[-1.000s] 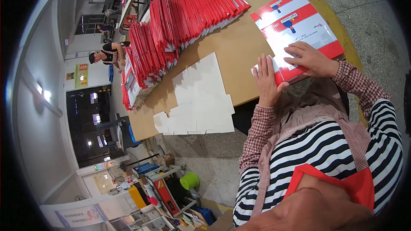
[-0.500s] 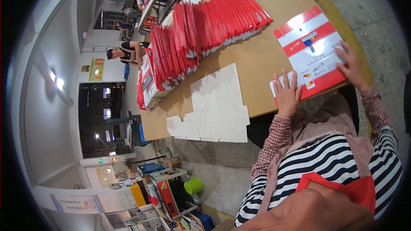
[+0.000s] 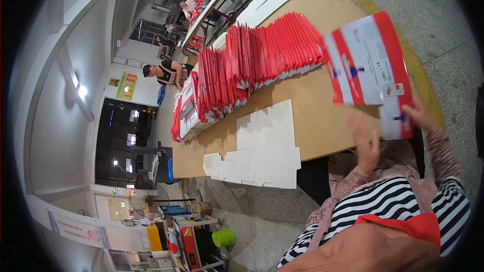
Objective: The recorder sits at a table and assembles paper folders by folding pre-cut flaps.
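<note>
A flat red, white and grey carton [image 3: 370, 68] is lifted off the brown table [image 3: 312, 116] at the right. My right hand [image 3: 418, 116] grips its lower right edge. My left hand [image 3: 365, 143] is blurred, fingers spread, just under the carton's lower left edge; whether it touches the carton I cannot tell. Left of the hands lies a stack of flat white die-cut card sheets [image 3: 264, 148] at the table's near edge.
A long row of red and white folded cartons [image 3: 252, 63] stands on edge across the table's far side. A person [image 3: 164, 73] works at the far end of it. Beyond lie more benches; below the table are a red machine [image 3: 189, 242] and a green bucket [image 3: 223, 237].
The carton lay flat on the table under both hands; now my right hand has raised it off the table and tilted it, and my left hand has come off its top.
</note>
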Demonstrator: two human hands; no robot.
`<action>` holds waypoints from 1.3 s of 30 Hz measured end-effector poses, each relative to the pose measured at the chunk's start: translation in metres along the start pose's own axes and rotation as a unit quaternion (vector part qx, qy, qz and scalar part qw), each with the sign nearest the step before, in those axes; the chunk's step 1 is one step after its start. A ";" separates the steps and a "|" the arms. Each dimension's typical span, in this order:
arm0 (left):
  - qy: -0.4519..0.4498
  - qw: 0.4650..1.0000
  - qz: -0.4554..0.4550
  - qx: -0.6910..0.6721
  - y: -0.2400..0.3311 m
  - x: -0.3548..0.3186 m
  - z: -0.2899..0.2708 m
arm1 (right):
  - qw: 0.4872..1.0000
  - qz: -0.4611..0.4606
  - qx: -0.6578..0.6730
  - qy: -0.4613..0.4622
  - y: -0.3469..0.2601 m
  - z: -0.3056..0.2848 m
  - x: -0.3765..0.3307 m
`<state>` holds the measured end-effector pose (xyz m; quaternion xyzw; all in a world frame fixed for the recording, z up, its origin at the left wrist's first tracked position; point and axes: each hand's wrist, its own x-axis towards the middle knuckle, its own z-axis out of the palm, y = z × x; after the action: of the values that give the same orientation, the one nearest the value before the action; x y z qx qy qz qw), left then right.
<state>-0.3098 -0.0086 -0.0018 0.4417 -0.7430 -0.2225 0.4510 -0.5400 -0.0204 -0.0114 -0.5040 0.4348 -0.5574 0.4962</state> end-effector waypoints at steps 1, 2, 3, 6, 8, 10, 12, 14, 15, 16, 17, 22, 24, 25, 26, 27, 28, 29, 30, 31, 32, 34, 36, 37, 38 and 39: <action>0.028 0.999 -0.027 0.030 -0.007 -0.002 -0.019 | 0.996 0.063 0.019 -0.053 -0.006 -0.035 0.011; 0.059 0.995 -0.054 0.064 -0.019 -0.003 -0.046 | 0.991 0.104 0.015 -0.077 -0.021 -0.052 0.029; 0.093 0.989 -0.068 0.091 -0.033 -0.007 -0.074 | 0.984 0.145 0.012 -0.102 -0.034 -0.069 0.049; 0.116 0.950 -0.080 0.279 -0.067 -0.023 -0.158 | 0.958 0.185 -0.143 -0.169 -0.063 -0.103 0.131; 0.058 0.892 -0.135 0.427 -0.085 -0.055 -0.200 | 0.949 0.072 -0.269 -0.148 -0.015 -0.145 0.214; 0.006 0.852 -0.195 0.486 -0.081 -0.075 -0.219 | 0.942 0.050 -0.324 -0.073 0.019 -0.170 0.305; 0.007 0.832 -0.205 0.516 -0.078 -0.099 -0.233 | 0.930 -0.035 -0.361 -0.061 0.046 -0.087 0.383; 0.009 0.811 -0.214 0.544 -0.088 -0.120 -0.239 | 0.939 0.040 -0.339 -0.034 0.085 0.024 0.429; 0.004 0.876 -0.136 0.463 -0.091 -0.114 -0.216 | 0.902 -0.086 -0.396 0.151 0.093 -0.058 0.431; 0.014 0.850 -0.174 0.497 -0.106 -0.128 -0.235 | 0.934 -0.033 -0.351 0.059 0.115 0.090 0.446; 0.014 0.864 -0.170 0.473 -0.108 -0.131 -0.238 | 0.927 -0.007 -0.371 0.047 0.106 0.103 0.447; -0.055 0.846 -0.139 0.512 -0.107 -0.131 -0.248 | 0.936 0.025 -0.337 -0.092 0.069 0.089 0.409; -0.078 0.843 -0.124 0.518 -0.098 -0.119 -0.251 | 0.925 -0.086 -0.359 -0.088 0.059 0.061 0.368; -0.106 0.834 -0.117 0.529 -0.095 -0.117 -0.254 | 0.925 -0.125 -0.346 -0.094 0.051 0.058 0.344; -0.135 0.825 -0.111 0.538 -0.091 -0.117 -0.257 | 0.932 -0.071 -0.322 -0.149 0.041 0.056 0.320; -0.147 0.825 -0.112 0.534 -0.097 -0.120 -0.260 | 0.932 -0.017 -0.298 -0.204 0.028 0.052 0.297; -0.161 0.825 -0.114 0.530 -0.103 -0.121 -0.263 | 0.940 -0.018 -0.256 -0.227 0.015 0.052 0.269; -0.155 0.821 -0.088 0.542 -0.095 -0.114 -0.263 | 0.943 -0.016 -0.211 -0.255 0.006 0.062 0.244; -0.149 0.822 -0.101 0.541 -0.097 -0.117 -0.267 | 0.942 -0.033 -0.211 -0.261 -0.005 0.062 0.222; -0.195 0.807 -0.087 0.551 -0.104 -0.122 -0.271 | 0.940 -0.050 -0.211 -0.263 -0.015 0.060 0.203; -0.242 0.791 -0.070 0.557 -0.108 -0.122 -0.273 | 0.937 -0.047 -0.215 -0.271 -0.022 0.056 0.189; -0.186 0.807 0.031 0.560 -0.075 -0.074 -0.283 | 0.916 -0.155 -0.274 -0.248 -0.033 0.043 0.166; -0.138 0.825 0.079 0.542 -0.028 -0.032 -0.308 | 0.900 -0.087 -0.313 -0.289 -0.077 0.072 0.143; -0.121 0.838 0.129 0.516 -0.007 -0.004 -0.300 | 0.884 -0.218 -0.344 -0.228 -0.087 0.079 0.129; -0.106 0.848 0.181 0.488 0.015 0.020 -0.291 | 0.851 -0.344 -0.363 -0.160 -0.094 0.084 0.115; -0.123 0.862 0.195 0.452 0.039 0.036 -0.272 | 0.828 -0.374 -0.381 -0.173 -0.101 0.087 0.101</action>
<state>-0.0989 -0.0013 0.1786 0.4122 -0.8825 0.1777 0.1406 -0.4653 -0.1065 0.1113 -0.8652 0.2978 -0.3944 0.0850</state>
